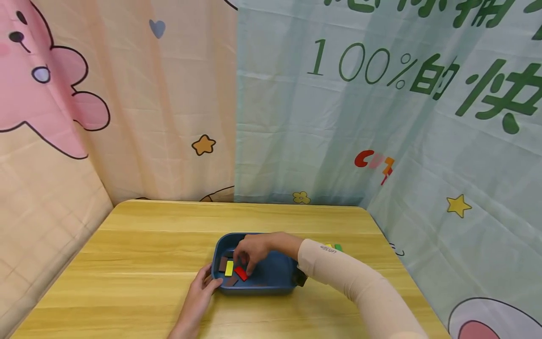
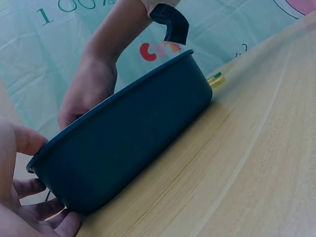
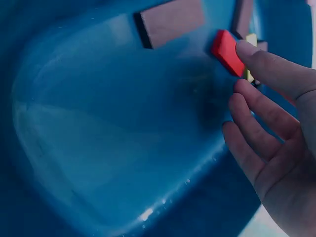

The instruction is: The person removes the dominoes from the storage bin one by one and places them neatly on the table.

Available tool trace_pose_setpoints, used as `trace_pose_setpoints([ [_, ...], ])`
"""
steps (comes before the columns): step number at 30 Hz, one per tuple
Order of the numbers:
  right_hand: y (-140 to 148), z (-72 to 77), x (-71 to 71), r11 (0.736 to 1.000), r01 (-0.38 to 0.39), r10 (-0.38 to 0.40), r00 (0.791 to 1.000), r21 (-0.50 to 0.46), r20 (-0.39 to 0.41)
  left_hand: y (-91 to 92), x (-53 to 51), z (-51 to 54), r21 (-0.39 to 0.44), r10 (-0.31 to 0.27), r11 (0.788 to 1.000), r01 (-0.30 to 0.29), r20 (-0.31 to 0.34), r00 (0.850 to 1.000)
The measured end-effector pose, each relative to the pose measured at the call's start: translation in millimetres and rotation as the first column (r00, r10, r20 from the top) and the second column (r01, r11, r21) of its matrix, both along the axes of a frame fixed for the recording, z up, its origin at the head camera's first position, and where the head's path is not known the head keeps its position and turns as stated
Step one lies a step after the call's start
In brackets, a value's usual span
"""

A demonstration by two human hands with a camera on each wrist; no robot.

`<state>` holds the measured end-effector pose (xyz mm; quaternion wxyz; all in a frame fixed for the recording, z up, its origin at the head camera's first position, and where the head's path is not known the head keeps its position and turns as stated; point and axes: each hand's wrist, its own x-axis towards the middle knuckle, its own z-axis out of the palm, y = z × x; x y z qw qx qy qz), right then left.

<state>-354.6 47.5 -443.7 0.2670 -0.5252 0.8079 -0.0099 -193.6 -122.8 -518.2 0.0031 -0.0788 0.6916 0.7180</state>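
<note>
A blue plastic tub (image 1: 275,275) stands on the table with small flat blocks inside. My left hand (image 1: 204,285) holds its left end, thumb on the rim and the other fingers against the outer wall (image 2: 123,138). Inside the tub, my right hand (image 1: 256,249) reaches down, fingers loosely bent and spread. Its thumb overlaps a red block (image 3: 228,53) in the right wrist view, with a gap between thumb and fingertips; whether they touch the block is unclear. Next to it lie a yellow block (image 1: 229,268) and several brown blocks (image 3: 173,22).
Yellow and green blocks (image 1: 338,247) lie on the wooden table (image 1: 139,263) beyond the tub's right end, partly hidden by the right sleeve. A black device (image 1: 300,278) hangs at the right wrist. Printed curtains (image 1: 296,117) enclose the table's back and sides.
</note>
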Motion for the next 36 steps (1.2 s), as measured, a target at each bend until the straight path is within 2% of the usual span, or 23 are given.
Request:
trace_pose_setpoints([
  [7, -8.8, -13.1, 1.9, 1.000, -0.013, 0.013, 1.000, 0.013, -0.008, -1.7, 0.0, 2.0, -0.008, -0.005, 1.000, 0.005, 0.004, 1.000],
  [13, -15.2, -11.5, 1.6, 1.000, -0.012, 0.013, 0.999, 0.015, -0.041, -2.6, -0.3, 1.9, -0.014, -0.003, 1.000, 0.003, -0.016, 1.000],
  [17, -14.7, -10.8, -0.4, 1.000, -0.001, 0.001, 1.000, -0.010, 0.000, -2.9, -0.1, 1.3, -0.008, -0.008, 1.000, 0.008, -0.005, 1.000],
  [22, -10.7, -5.1, -4.2, 0.996, -0.002, 0.010, 0.997, -0.094, 0.081, -4.0, -0.6, -0.5, -0.006, -0.014, 1.000, 0.014, -0.014, 1.000],
  [29, 5.4, 7.6, -5.4, 0.973, 0.110, -0.077, 0.983, -0.202, 0.166, -4.3, -1.5, -2.3, -0.002, -0.008, 1.000, 0.008, -0.014, 1.000],
  [36, 30.0, 9.1, -1.3, 0.933, 0.180, -0.141, 0.979, -0.310, 0.146, -2.8, -2.7, -3.1, -0.001, -0.006, 1.000, 0.006, -0.007, 1.000],
])
